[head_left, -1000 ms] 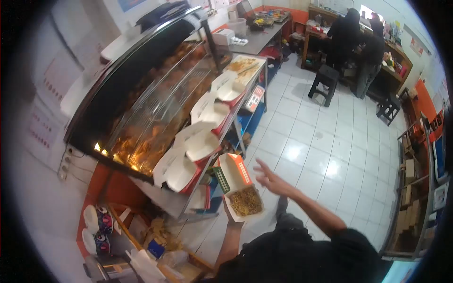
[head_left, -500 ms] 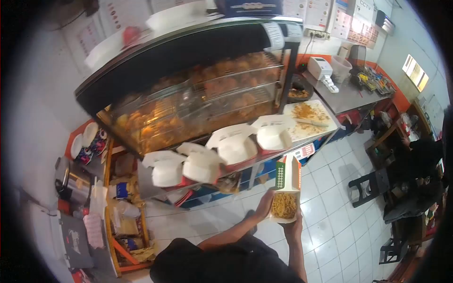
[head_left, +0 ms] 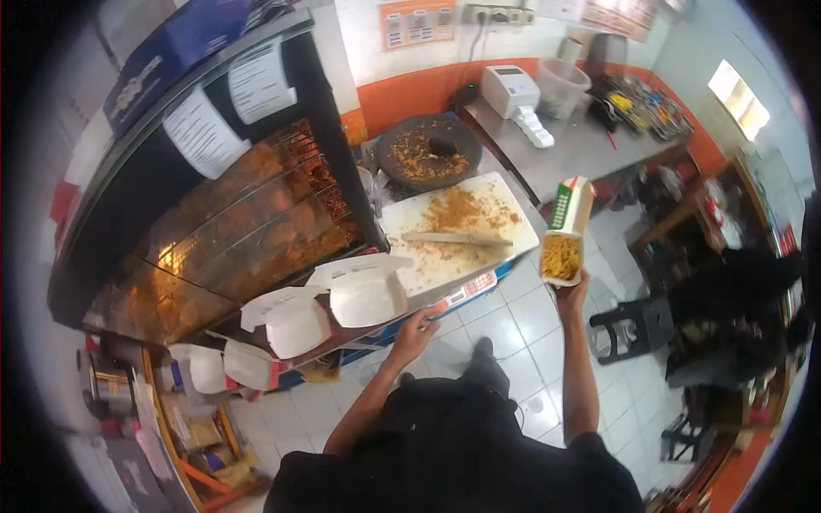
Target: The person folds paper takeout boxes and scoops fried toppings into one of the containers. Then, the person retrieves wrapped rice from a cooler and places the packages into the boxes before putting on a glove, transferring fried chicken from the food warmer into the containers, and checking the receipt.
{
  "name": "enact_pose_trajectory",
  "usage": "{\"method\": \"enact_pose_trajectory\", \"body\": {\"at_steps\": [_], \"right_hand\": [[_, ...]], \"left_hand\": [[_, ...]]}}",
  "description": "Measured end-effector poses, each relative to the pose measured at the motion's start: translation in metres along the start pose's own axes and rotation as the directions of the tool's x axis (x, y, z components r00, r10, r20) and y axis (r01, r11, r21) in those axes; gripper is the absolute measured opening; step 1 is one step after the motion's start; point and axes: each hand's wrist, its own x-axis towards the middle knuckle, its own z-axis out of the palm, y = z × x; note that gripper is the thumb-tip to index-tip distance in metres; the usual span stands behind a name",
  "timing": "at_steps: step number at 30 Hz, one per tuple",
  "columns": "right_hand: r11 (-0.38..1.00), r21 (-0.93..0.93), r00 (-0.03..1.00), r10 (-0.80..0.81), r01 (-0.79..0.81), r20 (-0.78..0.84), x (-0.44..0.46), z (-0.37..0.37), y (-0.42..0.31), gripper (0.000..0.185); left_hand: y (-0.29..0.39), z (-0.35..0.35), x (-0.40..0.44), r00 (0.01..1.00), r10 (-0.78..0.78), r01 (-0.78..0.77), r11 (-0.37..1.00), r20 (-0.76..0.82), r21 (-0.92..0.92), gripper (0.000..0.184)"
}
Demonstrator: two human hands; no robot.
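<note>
My right hand [head_left: 571, 295] grips the lower end of an open paper takeaway box [head_left: 561, 263] filled with noodles. Its green, white and orange lid stands raised, and the box is held out over the floor to the right of the counter. My left hand [head_left: 416, 332] is free of the box, its fingers loosely apart near the counter's front edge. Close to that hand, an open white food box [head_left: 368, 295] stands on the counter. Beside it is a white cutting board [head_left: 466, 192] strewn with brown crumbs, with a wooden-handled tool [head_left: 457, 239] lying across it.
More open boxes [head_left: 295, 325] line the counter in front of a glass warming cabinet [head_left: 248, 214] of fried food. A stone mortar [head_left: 428, 154] sits behind the board. A label printer [head_left: 510, 90] stands on the steel table. A black stool [head_left: 633, 329] and a person [head_left: 727, 316] are at the right.
My left hand has let go of the noodle box and moved left toward the counter edge. My right hand has carried the box rightward and up. The view has turned to the right.
</note>
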Motion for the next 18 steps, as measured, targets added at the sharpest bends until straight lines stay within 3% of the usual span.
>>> {"method": "enact_pose_trajectory", "body": {"at_steps": [2, 4, 6, 7, 8, 10, 11, 13, 14, 15, 16, 17, 18], "right_hand": [[0.989, -0.146, 0.998, 0.008, 0.001, 0.063, 0.090, -0.013, -0.029, 0.050], [0.974, -0.227, 0.998, -0.013, -0.002, -0.064, 0.200, -0.061, -0.029, 0.047], [0.909, -0.381, 0.986, -0.159, 0.166, 0.051, 0.264, -0.074, -0.029, 0.047], [0.886, -0.392, 0.964, -0.182, 0.247, 0.195, 0.319, -0.108, -0.017, 0.050], [0.913, -0.378, 0.947, -0.029, 0.156, 0.320, 0.364, -0.119, -0.021, 0.050], [0.884, -0.438, 0.972, -0.070, 0.164, 0.223, 0.413, -0.091, -0.014, 0.051], [0.914, -0.405, 1.000, 0.011, -0.016, -0.014, 0.433, -0.077, -0.011, 0.051], [0.875, -0.483, 0.999, -0.034, 0.025, -0.009, 0.483, -0.081, 0.006, 0.070], [0.874, -0.486, 1.000, -0.018, 0.019, 0.007, 0.506, -0.101, 0.011, 0.070], [0.521, -0.836, 0.932, -0.361, 0.171, -0.035, 0.530, -0.115, 0.021, 0.072], [0.034, -0.987, 0.750, -0.655, 0.155, 0.095, 0.546, -0.106, 0.028, 0.074], [0.085, -0.996, 0.744, -0.665, -0.011, -0.065, 0.462, -0.024, 0.001, 0.068], [0.050, -0.972, 0.740, -0.657, 0.231, 0.142, 0.422, -0.002, 0.003, 0.060]], "left_hand": [[-0.002, 0.009, 0.014, 0.982, -0.093, 0.095, 0.995, -0.164, 0.006, 0.037], [0.000, 0.029, -0.001, 0.924, -0.232, 0.239, 0.971, -0.305, -0.014, 0.036], [0.007, 0.047, -0.008, 0.754, -0.334, 0.225, 0.940, -0.565, -0.256, 0.035], [-0.003, 0.060, -0.021, 0.708, -0.233, 0.128, 0.971, -0.666, -0.203, 0.035], [-0.002, 0.072, -0.030, 0.624, -0.228, 0.125, 0.973, -0.747, -0.192, 0.035], [0.004, 0.100, -0.056, 0.427, -0.452, 0.253, 0.891, -0.783, -0.377, 0.036], [0.007, 0.115, -0.068, 0.355, -0.478, 0.275, 0.875, -0.803, -0.399, 0.036], [0.003, 0.156, -0.092, 0.222, -0.534, 0.248, 0.840, -0.816, -0.482, 0.038], [0.001, 0.180, -0.107, 0.171, -0.566, 0.325, 0.805, -0.806, -0.496, 0.036], [-0.001, 0.200, -0.121, 0.121, -0.595, 0.395, 0.763, -0.794, -0.511, 0.035], [-0.011, 0.221, -0.136, 0.084, -0.513, 0.523, 0.752, -0.854, -0.401, 0.032], [-0.023, 0.245, -0.152, 0.057, -0.415, 0.645, 0.709, -0.908, -0.284, 0.029], [-0.034, 0.268, -0.168, 0.033, -0.402, 0.631, 0.718, -0.915, -0.293, 0.028]]}}
